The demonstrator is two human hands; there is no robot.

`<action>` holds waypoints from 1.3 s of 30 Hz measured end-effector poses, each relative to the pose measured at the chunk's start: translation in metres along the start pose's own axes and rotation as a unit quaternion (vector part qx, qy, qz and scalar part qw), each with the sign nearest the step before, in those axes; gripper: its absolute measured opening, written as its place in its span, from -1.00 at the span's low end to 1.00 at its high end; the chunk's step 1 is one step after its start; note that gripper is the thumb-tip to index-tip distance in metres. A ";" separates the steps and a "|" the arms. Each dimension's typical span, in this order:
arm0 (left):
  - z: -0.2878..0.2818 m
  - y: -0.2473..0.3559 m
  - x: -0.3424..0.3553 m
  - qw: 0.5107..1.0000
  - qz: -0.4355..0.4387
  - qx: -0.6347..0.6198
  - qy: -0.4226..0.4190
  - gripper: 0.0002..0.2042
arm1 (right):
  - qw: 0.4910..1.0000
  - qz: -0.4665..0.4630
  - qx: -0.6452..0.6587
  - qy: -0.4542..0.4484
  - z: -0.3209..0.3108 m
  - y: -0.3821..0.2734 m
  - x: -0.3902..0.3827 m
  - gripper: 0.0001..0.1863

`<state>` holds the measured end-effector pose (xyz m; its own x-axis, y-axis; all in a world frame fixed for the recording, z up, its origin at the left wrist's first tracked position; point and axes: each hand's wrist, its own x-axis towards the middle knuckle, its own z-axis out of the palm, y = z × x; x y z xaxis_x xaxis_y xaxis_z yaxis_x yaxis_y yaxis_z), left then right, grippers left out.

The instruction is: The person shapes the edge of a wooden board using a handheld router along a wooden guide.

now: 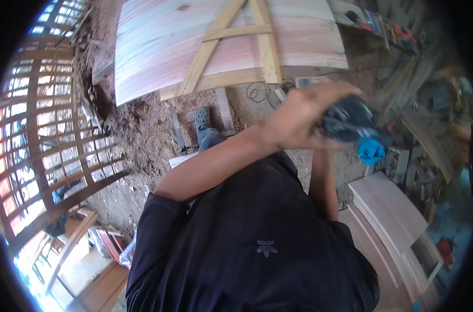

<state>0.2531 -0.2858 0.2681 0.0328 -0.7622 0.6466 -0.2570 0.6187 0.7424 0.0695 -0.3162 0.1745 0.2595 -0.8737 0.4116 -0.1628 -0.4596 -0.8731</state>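
Observation:
My left hand (pixel 299 117) is raised in front of my chest, its fingers closed over the top of a dark power tool (pixel 351 122) that has a bright blue part (pixel 371 151) hanging below it. The picture is blurred around the tool. My left arm crosses my dark shirt from the lower left. My right forearm (pixel 322 182) rises straight up to the underside of the tool. The right hand itself is hidden behind my left hand and the tool, so its grip does not show.
A large pale wooden panel (pixel 158 57) with a frame of slats (pixel 221 78) lies ahead on sawdust-covered ground. My shoe (pixel 202 116) stands near it. Pale boards (pixel 387 208) are stacked at the right, a wooden lattice (pixel 54 135) stands left, and a cluttered bench (pixel 387 31) sits far right.

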 end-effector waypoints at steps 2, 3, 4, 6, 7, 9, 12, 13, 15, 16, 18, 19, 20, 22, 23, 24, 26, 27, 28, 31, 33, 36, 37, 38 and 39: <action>0.005 0.009 0.005 0.999 0.041 0.025 -0.006 -0.18 | 1.000 0.004 -0.020 -0.004 -0.013 -0.001 -0.014 -0.31; 0.008 0.013 0.007 0.998 0.055 0.011 0.002 -0.19 | 1.000 0.005 -0.029 -0.006 -0.018 -0.001 -0.019 -0.31; 0.011 0.019 0.009 0.998 0.058 0.002 -0.006 -0.20 | 0.999 0.008 -0.036 -0.005 -0.023 -0.003 -0.026 -0.30; 0.016 0.027 0.012 0.996 0.087 0.006 -0.013 -0.24 | 0.999 0.011 -0.045 0.001 -0.030 -0.004 -0.032 -0.30; 0.016 0.030 0.012 0.997 0.073 -0.015 -0.023 -0.24 | 0.999 0.013 -0.050 0.004 -0.033 -0.006 -0.032 -0.29; 0.017 0.032 0.012 0.995 0.053 -0.062 -0.057 -0.24 | 0.998 0.008 -0.054 0.012 -0.038 -0.007 -0.025 -0.29; 0.013 0.023 0.009 0.969 0.049 -0.226 -0.091 -0.27 | 0.998 -0.008 -0.056 0.032 -0.046 -0.008 -0.001 -0.28; 0.013 0.019 0.008 0.964 0.051 -0.234 -0.114 -0.28 | 0.998 -0.012 -0.055 0.038 -0.048 -0.008 0.006 -0.28; 0.017 0.012 0.007 0.954 0.055 -0.263 -0.132 -0.30 | 0.997 -0.013 -0.058 0.048 -0.052 -0.009 0.017 -0.27; 0.019 0.010 0.005 0.957 0.066 -0.251 -0.126 -0.30 | 0.997 -0.013 -0.061 0.049 -0.052 -0.010 0.018 -0.27; 0.021 0.006 0.002 0.962 0.075 -0.232 -0.125 -0.29 | 0.996 -0.009 -0.077 0.047 -0.051 -0.013 0.016 -0.26; 0.021 0.005 0.001 0.964 0.076 -0.216 -0.134 -0.28 | 0.996 -0.005 -0.085 0.040 -0.049 -0.015 0.012 -0.26; 0.020 0.004 -0.001 0.968 0.084 -0.197 -0.133 -0.27 | 0.995 -0.002 -0.097 0.036 -0.048 -0.018 0.008 -0.25; 0.017 0.003 -0.002 0.969 0.091 -0.180 -0.140 -0.26 | 0.993 0.005 -0.119 0.024 -0.042 -0.024 0.001 -0.25; 0.016 0.003 -0.003 0.970 0.093 -0.168 -0.149 -0.26 | 0.991 0.007 -0.129 0.019 -0.039 -0.028 -0.002 -0.24; 0.015 0.002 -0.003 0.969 0.085 -0.176 -0.153 -0.24 | 0.991 0.008 -0.136 0.013 -0.035 -0.032 -0.004 -0.24; 0.012 0.000 -0.005 0.966 0.069 -0.186 -0.167 -0.19 | 0.988 0.015 -0.157 0.000 -0.027 -0.038 -0.005 -0.23; 0.008 -0.004 -0.007 0.966 0.066 -0.189 -0.163 -0.16 | 0.985 0.023 -0.171 -0.009 -0.024 -0.041 -0.005 -0.23; 0.001 -0.012 -0.009 0.966 0.063 -0.189 -0.167 -0.12 | 0.983 0.027 -0.181 -0.017 -0.020 -0.042 -0.005 -0.23; -0.048 -0.057 -0.021 0.980 -0.065 -0.028 -0.187 -0.03 | 0.987 -0.060 -0.149 0.002 -0.010 -0.043 -0.004 -0.22; -0.098 -0.115 -0.028 0.942 -0.245 0.138 -0.185 -0.06 | 0.985 -0.125 -0.118 0.031 -0.003 -0.043 -0.006 -0.20; -0.177 -0.221 -0.039 0.886 -0.264 0.356 -0.135 0.03 | 0.982 -0.092 -0.155 0.056 0.007 -0.052 -0.022 -0.20; -0.196 -0.254 -0.044 0.862 -0.249 0.421 -0.133 0.03 | 0.978 -0.075 -0.188 0.058 0.013 -0.055 -0.030 -0.23; -0.210 -0.284 -0.049 0.817 -0.269 0.488 -0.147 0.04 | 0.973 -0.057 -0.215 0.068 0.016 -0.061 -0.038 -0.27; -0.220 -0.309 -0.053 0.749 -0.297 0.567 -0.172 0.05 | 0.968 -0.081 -0.231 0.056 0.018 -0.063 -0.042 -0.32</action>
<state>0.5430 -0.3944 0.0427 0.2665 -0.9633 0.0334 -0.9568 -0.2602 0.1298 0.0860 -0.2478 0.2073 0.2170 -0.7842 0.5814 -0.5438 -0.5917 -0.5951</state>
